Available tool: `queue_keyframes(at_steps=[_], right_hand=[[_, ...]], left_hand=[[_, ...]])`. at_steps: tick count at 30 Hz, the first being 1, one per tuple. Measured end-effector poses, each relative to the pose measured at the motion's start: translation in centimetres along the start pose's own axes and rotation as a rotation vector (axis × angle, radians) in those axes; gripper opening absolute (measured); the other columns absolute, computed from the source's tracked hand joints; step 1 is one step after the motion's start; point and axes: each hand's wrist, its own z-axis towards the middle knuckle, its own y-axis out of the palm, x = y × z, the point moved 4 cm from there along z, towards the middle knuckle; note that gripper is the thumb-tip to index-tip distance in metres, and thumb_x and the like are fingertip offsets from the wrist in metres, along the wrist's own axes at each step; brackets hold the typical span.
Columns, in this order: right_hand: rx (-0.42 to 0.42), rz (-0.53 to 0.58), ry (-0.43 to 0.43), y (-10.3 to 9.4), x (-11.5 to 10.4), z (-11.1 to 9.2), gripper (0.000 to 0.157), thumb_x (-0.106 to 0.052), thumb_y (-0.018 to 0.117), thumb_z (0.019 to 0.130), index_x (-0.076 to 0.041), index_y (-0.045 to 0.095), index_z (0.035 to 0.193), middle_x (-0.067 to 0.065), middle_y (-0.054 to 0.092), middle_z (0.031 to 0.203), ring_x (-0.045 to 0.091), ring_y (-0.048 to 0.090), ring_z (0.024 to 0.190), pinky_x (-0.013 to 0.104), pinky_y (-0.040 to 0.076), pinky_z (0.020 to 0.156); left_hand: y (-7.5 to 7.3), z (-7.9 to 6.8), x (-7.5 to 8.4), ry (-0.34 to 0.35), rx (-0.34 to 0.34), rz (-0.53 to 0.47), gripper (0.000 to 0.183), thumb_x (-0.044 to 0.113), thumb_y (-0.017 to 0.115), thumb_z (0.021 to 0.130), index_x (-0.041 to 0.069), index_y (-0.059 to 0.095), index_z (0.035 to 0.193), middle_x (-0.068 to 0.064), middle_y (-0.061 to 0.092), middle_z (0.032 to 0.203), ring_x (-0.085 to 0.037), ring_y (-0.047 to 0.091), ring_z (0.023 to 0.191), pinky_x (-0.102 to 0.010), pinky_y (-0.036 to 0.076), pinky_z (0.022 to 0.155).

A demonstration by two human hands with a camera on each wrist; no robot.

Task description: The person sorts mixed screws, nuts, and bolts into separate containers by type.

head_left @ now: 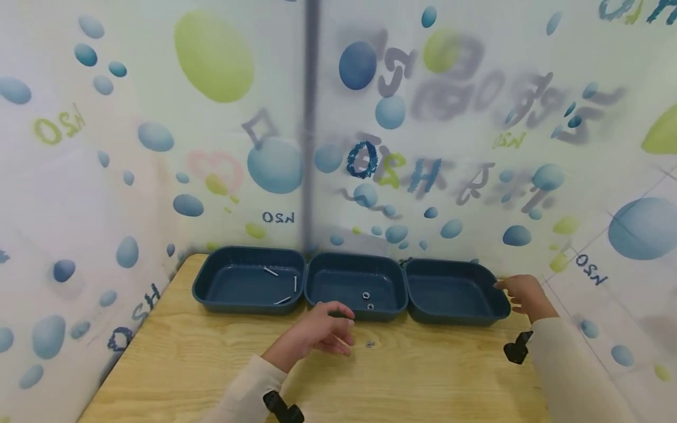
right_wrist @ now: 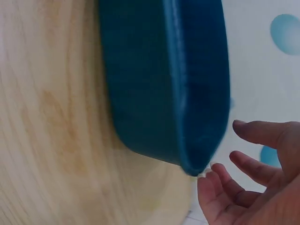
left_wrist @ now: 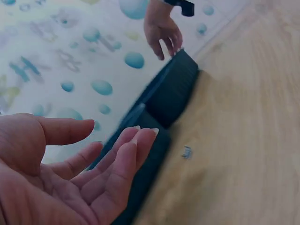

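Three dark blue trays stand side by side: the left tray [head_left: 222, 298], the middle tray [head_left: 338, 313] and the right tray [head_left: 449, 318]. Over the front rim of the middle one hovers my left hand [head_left: 322, 330], fingers loosely bent and nothing in them. My right hand [head_left: 523, 292] is at the outer end of the right tray; in the right wrist view its fingertips [right_wrist: 206, 174] are right at the rim corner, thumb apart. Two nuts [head_left: 366, 295] lie in the middle tray. Small metal pieces [left_wrist: 187, 152] rest on the table in front of it.
Three screws [head_left: 271, 272] lie inside the left tray. The wooden table [head_left: 423, 376] runs back to a patterned curtain [head_left: 275, 164] close behind the trays, with more curtain on both sides. Each wrist wears a black camera mount [head_left: 517, 348].
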Motion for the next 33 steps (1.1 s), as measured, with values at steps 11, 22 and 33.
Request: queue_keyframes(at_steps=[11, 22, 33], right_hand=[[0.076, 0.055, 0.024, 0.8, 1.9, 0.8, 0.032, -0.013, 0.054, 0.092, 0.013, 0.050, 0.109, 0.020, 0.053, 0.097, 0.034, 0.058, 0.087, 0.044, 0.053, 0.075], [0.184, 0.073, 0.071, 0.8, 2.2, 0.9, 0.023, -0.011, 0.054, 0.089, 0.008, 0.052, 0.100, 0.010, 0.051, 0.078, 0.022, 0.057, 0.069, 0.035, 0.054, 0.061], [0.197, 0.082, 0.076, 0.7, 2.2, 1.2, 0.023, -0.013, 0.054, 0.090, 0.008, 0.054, 0.098, 0.011, 0.051, 0.080, 0.021, 0.056, 0.068, 0.037, 0.055, 0.063]], left_hand=[[3.4, 3.4, -6.1, -0.080, 0.115, -0.057, 0.019, 0.002, 0.060, 0.090, 0.002, 0.058, 0.108, -0.016, 0.067, 0.064, -0.021, 0.066, 0.051, -0.034, 0.055, 0.047], [5.7, 3.2, -5.6, 0.008, 0.273, 0.139, 0.019, -0.011, 0.057, 0.080, 0.000, 0.053, 0.094, -0.010, 0.056, 0.047, -0.011, 0.052, 0.034, -0.030, 0.048, 0.037], [6.0, 3.6, -5.3, 0.035, 0.301, 0.223, 0.014, -0.010, 0.059, 0.084, 0.002, 0.056, 0.080, -0.008, 0.055, 0.045, -0.010, 0.050, 0.033, -0.031, 0.048, 0.036]])
